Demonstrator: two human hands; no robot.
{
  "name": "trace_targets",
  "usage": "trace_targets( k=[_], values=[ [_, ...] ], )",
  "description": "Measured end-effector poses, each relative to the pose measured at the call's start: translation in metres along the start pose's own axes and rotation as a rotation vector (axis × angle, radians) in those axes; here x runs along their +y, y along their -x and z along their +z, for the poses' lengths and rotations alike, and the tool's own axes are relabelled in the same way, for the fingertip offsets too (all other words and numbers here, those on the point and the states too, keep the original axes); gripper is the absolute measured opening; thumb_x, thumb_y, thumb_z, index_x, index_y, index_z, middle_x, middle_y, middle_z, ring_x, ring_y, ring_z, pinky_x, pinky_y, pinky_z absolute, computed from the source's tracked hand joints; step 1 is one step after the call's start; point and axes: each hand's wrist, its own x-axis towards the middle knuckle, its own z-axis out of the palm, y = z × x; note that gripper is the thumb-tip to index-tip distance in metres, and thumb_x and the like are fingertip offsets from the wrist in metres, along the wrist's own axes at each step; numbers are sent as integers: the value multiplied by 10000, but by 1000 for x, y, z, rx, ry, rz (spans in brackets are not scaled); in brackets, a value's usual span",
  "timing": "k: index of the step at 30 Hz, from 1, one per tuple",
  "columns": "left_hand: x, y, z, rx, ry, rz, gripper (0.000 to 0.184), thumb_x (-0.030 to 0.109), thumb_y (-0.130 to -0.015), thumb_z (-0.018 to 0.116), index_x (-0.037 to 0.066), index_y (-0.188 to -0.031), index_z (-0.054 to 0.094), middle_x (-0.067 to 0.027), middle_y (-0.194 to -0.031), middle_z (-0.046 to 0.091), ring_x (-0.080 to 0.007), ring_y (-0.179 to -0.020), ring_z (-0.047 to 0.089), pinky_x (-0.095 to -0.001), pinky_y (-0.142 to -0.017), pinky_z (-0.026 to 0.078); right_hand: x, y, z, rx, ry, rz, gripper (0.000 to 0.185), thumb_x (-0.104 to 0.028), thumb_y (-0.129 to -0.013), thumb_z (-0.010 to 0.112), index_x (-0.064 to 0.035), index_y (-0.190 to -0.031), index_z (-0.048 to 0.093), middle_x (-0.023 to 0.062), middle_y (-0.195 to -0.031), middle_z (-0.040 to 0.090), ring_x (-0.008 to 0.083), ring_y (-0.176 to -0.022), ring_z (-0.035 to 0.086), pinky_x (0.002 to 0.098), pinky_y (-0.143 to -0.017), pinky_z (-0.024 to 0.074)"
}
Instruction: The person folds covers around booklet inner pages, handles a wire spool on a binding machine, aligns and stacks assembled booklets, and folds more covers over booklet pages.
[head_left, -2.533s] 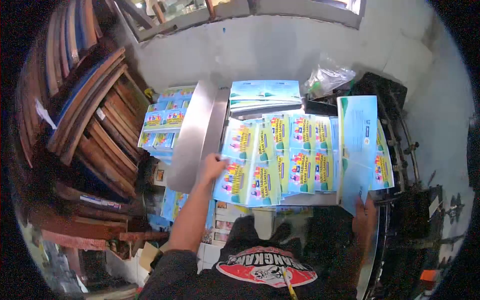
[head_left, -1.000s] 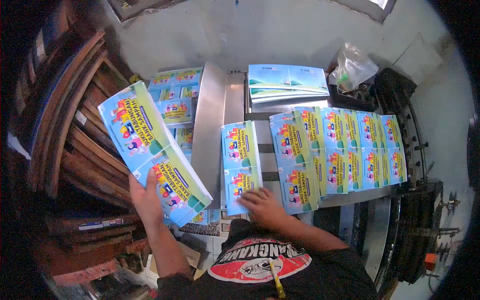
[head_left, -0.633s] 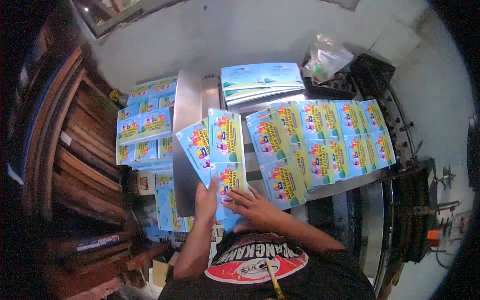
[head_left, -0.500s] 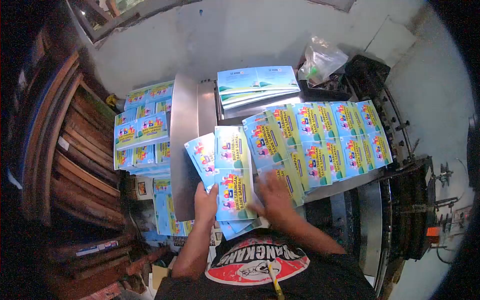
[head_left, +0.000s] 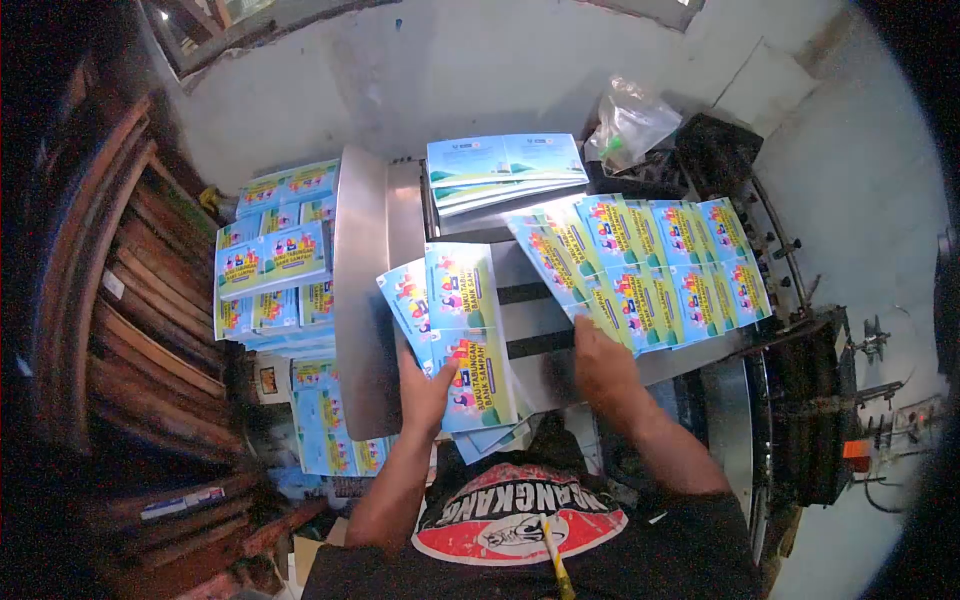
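My left hand is closed on the lower left edge of a small fanned sheaf of printed booklets, with the thumb on top. Their covers are blue and green with yellow lettering, two to a piece. My right hand is closed at the near corner of a booklet, the leftmost in an overlapping row of booklets. Its fingertips are partly hidden. Below both lies a metal table with dark slots, showing between the held sheaf and the row.
Tall stacks of booklets stand to the left, beyond an upright metal plate. A pile of booklets showing blue landscape sides lies at the back. A clear plastic bag sits on a black tray. Wooden boards line the far left.
My right hand has moved right, away from the held sheaf to the row's leftmost booklet. A gap has opened between sheaf and row. My left hand keeps its hold.
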Motion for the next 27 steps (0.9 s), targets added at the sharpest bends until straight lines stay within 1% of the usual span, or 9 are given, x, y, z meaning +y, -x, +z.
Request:
trace_targets(
  k=[3, 8, 12, 14, 16, 17, 19, 23, 27],
  values=[
    [1, 1, 0, -57, -56, -354, 473, 114, -872, 667, -14, -1281, 468, -154, -1161, 606, -214, -1044, 585, -347, -894, 460, -10, 12, 7, 377, -31, -264, 437, 30, -857, 424, 149, -1277, 396, 346, -1060, 597, 442, -946, 630, 469, -822, 521],
    [0, 5, 0, 49, -2, -109, 331, 105, -923, 598, -13, -1222, 519, -132, -1142, 621, -188, -1014, 586, -329, -918, 432, -61, 26, 16, 217, -198, -308, 423, 12, -886, 434, 144, -1286, 391, 362, -1133, 566, 444, -990, 618, 466, -846, 513],
    [-16, 5, -5, 129, 679, -361, 383, 138, -944, 589, -14, -1273, 467, -105, -1200, 586, -197, -1068, 565, -336, -967, 411, -84, 11, 52, -213, -390, -381, 474, -99, -915, 502, 65, -1343, 380, 336, -1202, 545, 451, -1042, 590, 482, -874, 492],
    [12, 9, -1, 32, 1014, -531, 386, 120, -927, 615, -12, -1259, 469, -107, -1186, 587, -189, -1064, 567, -334, -948, 428, -71, -3, 86, -106, -399, -440, 546, -203, -911, 561, 16, -1372, 367, 308, -1233, 540, 436, -1089, 569, 477, -897, 475],
    [9, 7, 4, 31, 103, -218, 388, 86, -896, 646, -9, -1233, 480, -109, -1161, 594, -188, -1041, 577, -336, -929, 442, -57, -20, 79, -247, -479, -389, 593, -271, -899, 590, 26, -1366, 376, 307, -1274, 511, 430, -1182, 515, 453, -986, 424],
    [-9, 5, 1, 3, 40, -159, 384, 61, -875, 657, -8, -1213, 486, -115, -1137, 601, -194, -1021, 587, -340, -916, 451, -49, -24, 77, -247, -477, -388, 593, -271, -899, 590, 26, -1366, 376, 307, -1274, 511, 430, -1182, 515, 453, -986, 424],
    [-8, 6, 5, 17, 40, -133, 382, 54, -874, 650, -10, -1212, 486, -117, -1128, 604, -193, -1019, 587, -338, -915, 451, -29, -30, 75, 407, 75, -135, 623, -303, -889, 605, 51, -1351, 381, 306, -1302, 488, 442, -1252, 449, 454, -1057, 355],
    [0, 5, 8, 15, 3, -116, 378, 31, -867, 631, -20, -1211, 483, -128, -1129, 605, -197, -1026, 587, -347, -922, 447, 0, -42, 108, 271, 151, -88, 585, -268, -889, 593, 76, -1321, 403, 308, -1336, 455, 460, -1295, 386, 468, -1097, 292],
    [-8, -1, 4, -26, -30, -105, 382, 30, -862, 624, -19, -1213, 482, -137, -1132, 604, -211, -1035, 588, -353, -932, 442, -6, -32, 74, 330, -21, -161, 449, -141, -904, 520, 98, -1275, 433, 332, -1251, 508, 458, -1194, 489, 475, -1018, 387]
  ],
)
